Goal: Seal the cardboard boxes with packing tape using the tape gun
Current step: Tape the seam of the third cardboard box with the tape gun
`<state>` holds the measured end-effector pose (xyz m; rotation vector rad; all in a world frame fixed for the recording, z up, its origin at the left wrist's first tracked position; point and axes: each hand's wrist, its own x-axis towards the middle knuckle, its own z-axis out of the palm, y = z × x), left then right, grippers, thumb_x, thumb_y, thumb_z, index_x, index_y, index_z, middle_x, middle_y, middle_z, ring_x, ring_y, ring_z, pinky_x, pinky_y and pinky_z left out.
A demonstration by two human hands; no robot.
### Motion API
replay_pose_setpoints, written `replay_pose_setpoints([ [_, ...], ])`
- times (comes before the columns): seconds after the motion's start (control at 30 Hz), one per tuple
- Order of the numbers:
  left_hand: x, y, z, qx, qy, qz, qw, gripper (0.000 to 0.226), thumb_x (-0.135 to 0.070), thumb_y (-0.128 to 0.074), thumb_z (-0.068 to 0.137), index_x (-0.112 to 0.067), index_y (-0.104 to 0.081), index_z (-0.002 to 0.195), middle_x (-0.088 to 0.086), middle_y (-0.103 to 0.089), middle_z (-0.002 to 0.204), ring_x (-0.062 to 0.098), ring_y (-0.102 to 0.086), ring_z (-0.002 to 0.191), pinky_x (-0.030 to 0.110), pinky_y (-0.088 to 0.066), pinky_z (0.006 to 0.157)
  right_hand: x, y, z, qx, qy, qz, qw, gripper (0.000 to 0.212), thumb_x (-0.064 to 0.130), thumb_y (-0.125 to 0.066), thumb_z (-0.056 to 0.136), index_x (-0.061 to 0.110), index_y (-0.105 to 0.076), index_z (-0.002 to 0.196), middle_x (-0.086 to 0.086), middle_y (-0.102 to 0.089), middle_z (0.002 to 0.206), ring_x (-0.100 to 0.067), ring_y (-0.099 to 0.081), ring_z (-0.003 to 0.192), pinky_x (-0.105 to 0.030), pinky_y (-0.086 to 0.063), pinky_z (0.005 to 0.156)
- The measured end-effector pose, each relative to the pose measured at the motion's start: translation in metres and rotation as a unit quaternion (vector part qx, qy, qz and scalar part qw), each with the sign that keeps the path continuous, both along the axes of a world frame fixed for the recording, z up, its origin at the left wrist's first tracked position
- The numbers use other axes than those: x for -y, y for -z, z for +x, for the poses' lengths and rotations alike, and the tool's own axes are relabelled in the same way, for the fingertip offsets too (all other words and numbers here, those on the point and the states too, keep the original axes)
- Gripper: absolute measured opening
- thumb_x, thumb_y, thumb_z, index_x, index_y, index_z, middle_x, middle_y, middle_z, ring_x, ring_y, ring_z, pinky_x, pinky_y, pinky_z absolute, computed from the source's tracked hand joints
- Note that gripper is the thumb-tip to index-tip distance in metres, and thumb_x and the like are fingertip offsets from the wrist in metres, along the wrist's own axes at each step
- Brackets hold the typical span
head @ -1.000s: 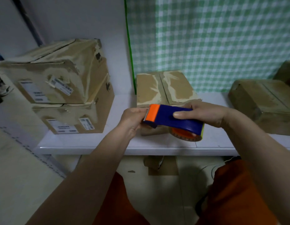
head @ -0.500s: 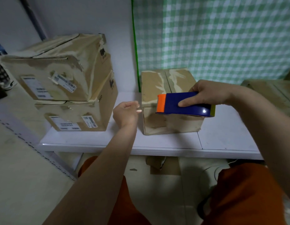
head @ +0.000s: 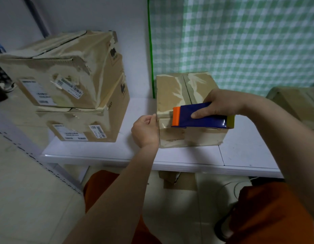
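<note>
Head view: right hand (head: 221,104) grips the blue, orange-tipped tape gun (head: 200,117) over the box (head: 172,88); left hand (head: 145,131) pinches the tape end at the box's left corner.

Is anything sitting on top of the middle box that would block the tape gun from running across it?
Nothing visible does. The tape gun, held by the right hand, sits at the front edge of the middle box, whose top is bare.

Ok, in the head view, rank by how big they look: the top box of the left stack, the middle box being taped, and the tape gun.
1. Top box of the left stack.
2. Middle box, partly hidden, so unsure.
3. Tape gun, clearly smallest.
</note>
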<state>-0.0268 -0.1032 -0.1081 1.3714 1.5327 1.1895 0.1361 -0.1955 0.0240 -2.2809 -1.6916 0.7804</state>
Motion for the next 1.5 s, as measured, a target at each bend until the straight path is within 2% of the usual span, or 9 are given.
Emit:
replay_pose_setpoints([
  [0.13,0.002,0.014,0.000,-0.063,0.035,0.022,0.997,0.026,-0.028,-0.056,0.094,-0.018,-0.071,0.075,-0.004,-0.065,0.068,0.020,-0.063,0.067,0.031,-0.050,0.059,-0.001,0.000,-0.001,-0.001,0.000,-0.001,1.000,0.042,0.051,-0.067,0.079,0.010,-0.064,0.071,-0.002,-0.061,0.063,-0.015,-0.056,0.059,-0.024,-0.040,0.056],
  [0.23,-0.003,0.029,-0.008,-0.139,0.067,-0.017,0.988,0.036,-0.026,-0.052,0.095,-0.012,-0.064,0.065,0.001,-0.055,0.058,0.024,-0.054,0.062,0.026,-0.036,0.053,-0.001,-0.002,0.001,-0.007,0.000,-0.002,1.000,0.043,0.051,-0.067,0.078,0.008,-0.065,0.074,-0.005,-0.063,0.068,-0.017,-0.057,0.062,-0.025,-0.042,0.059],
  [0.3,-0.005,0.033,-0.013,-0.089,0.064,0.019,0.994,0.032,-0.020,-0.053,0.096,-0.010,-0.065,0.068,0.000,-0.054,0.063,0.018,-0.050,0.066,0.023,-0.036,0.055,0.000,-0.002,0.003,-0.012,-0.003,-0.004,1.000,0.045,0.051,-0.068,0.078,0.006,-0.067,0.077,-0.007,-0.065,0.070,-0.018,-0.058,0.063,-0.026,-0.043,0.060],
  [0.4,-0.007,0.017,-0.016,0.013,0.074,0.123,0.990,0.016,-0.014,-0.061,0.093,-0.008,-0.074,0.100,-0.001,-0.061,0.090,0.008,-0.057,0.079,0.008,-0.044,0.073,-0.001,-0.001,0.003,-0.011,-0.003,-0.005,1.000,0.045,0.051,-0.068,0.077,0.006,-0.066,0.076,-0.006,-0.064,0.067,-0.016,-0.057,0.061,-0.025,-0.043,0.059],
  [0.6,-0.018,0.010,-0.026,-0.021,0.295,0.170,0.940,0.038,0.001,-0.075,0.076,-0.024,-0.069,0.104,-0.002,-0.055,0.081,0.004,-0.054,0.070,0.016,-0.050,0.074,-0.002,-0.002,0.002,-0.002,-0.007,-0.010,1.000,0.044,0.052,-0.068,0.076,0.008,-0.067,0.075,-0.004,-0.065,0.068,-0.016,-0.059,0.061,-0.025,-0.043,0.058],
  [0.83,-0.015,0.010,-0.023,-0.180,0.264,0.289,0.902,0.037,-0.016,-0.076,0.078,-0.019,-0.069,0.114,-0.003,-0.051,0.099,0.009,-0.046,0.095,0.017,-0.045,0.079,-0.001,-0.004,-0.002,0.016,-0.011,-0.008,1.000,0.041,0.052,-0.068,0.077,0.012,-0.063,0.072,-0.002,-0.062,0.065,-0.014,-0.057,0.059,-0.023,-0.041,0.055],
  [1.13,-0.024,0.020,-0.012,-0.189,0.225,0.359,0.886,0.016,-0.022,-0.075,0.080,-0.016,-0.077,0.095,0.001,-0.061,0.093,0.013,-0.047,0.088,0.028,-0.045,0.067,0.000,-0.002,-0.002,0.021,0.002,-0.015,1.000,0.040,0.052,-0.069,0.076,0.013,-0.063,0.074,-0.002,-0.062,0.069,-0.015,-0.058,0.063,-0.024,-0.042,0.057],
  [1.3,-0.025,0.021,-0.011,-0.208,0.207,0.391,0.873,0.031,-0.042,-0.058,0.082,-0.021,-0.076,0.095,0.000,-0.061,0.091,0.019,-0.052,0.084,0.036,-0.046,0.069,0.010,-0.001,0.011,0.024,0.010,-0.041,0.999,0.039,0.051,-0.072,0.074,0.012,-0.069,0.082,-0.004,-0.069,0.077,-0.017,-0.063,0.068,-0.025,-0.047,0.061],
  [1.5,-0.027,0.025,-0.014,-0.217,0.207,0.392,0.870,0.028,-0.039,-0.060,0.082,-0.023,-0.076,0.099,-0.001,-0.061,0.093,0.016,-0.048,0.087,0.037,-0.045,0.071,0.036,-0.012,0.047,0.071,0.053,-0.055,0.995,0.040,0.052,-0.073,0.071,0.013,-0.070,0.080,-0.003,-0.070,0.069,-0.017,-0.066,0.063,-0.025,-0.045,0.055],
])
